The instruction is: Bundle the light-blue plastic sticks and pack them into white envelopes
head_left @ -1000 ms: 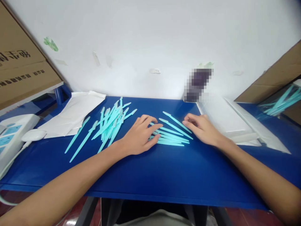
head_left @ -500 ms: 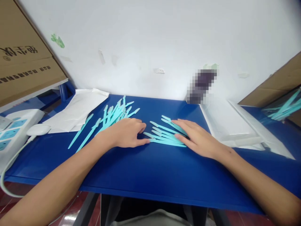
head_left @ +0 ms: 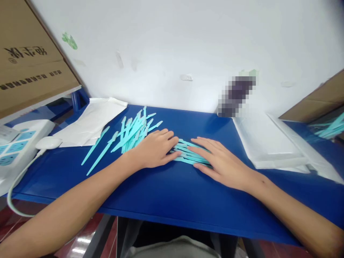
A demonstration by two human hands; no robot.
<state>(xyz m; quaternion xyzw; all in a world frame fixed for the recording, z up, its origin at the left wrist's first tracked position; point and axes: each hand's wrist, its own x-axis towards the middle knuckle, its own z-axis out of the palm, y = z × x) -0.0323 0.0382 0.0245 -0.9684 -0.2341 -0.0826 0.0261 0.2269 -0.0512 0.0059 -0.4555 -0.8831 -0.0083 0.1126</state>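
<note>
A small bunch of turquoise eyebrow razors (head_left: 185,157) with pale capped ends lies side by side on the blue table (head_left: 166,193), between my two hands. My left hand (head_left: 158,148) curls its fingers and thumb around the capped ends. Over the handle ends rests my right hand (head_left: 217,161), its fingers spread and stretched out, covering part of the bunch. Left of my left hand is a loose, crisscrossed heap of the same razors (head_left: 133,129), and two single razors (head_left: 103,154) lie beside that heap.
A white plastic packet (head_left: 91,122) lies at the back left, near a white power strip (head_left: 24,143) with a plugged-in cable. Clear plastic bags (head_left: 268,143) lie on the right. Cardboard boxes (head_left: 32,71) stand at both sides, and a white wall (head_left: 166,53) closes off the back.
My left hand has moved right and closed around the capped ends. The razors in the bunch lie closer together. My right hand's fingers have spread wider. The view has shifted slightly.
</note>
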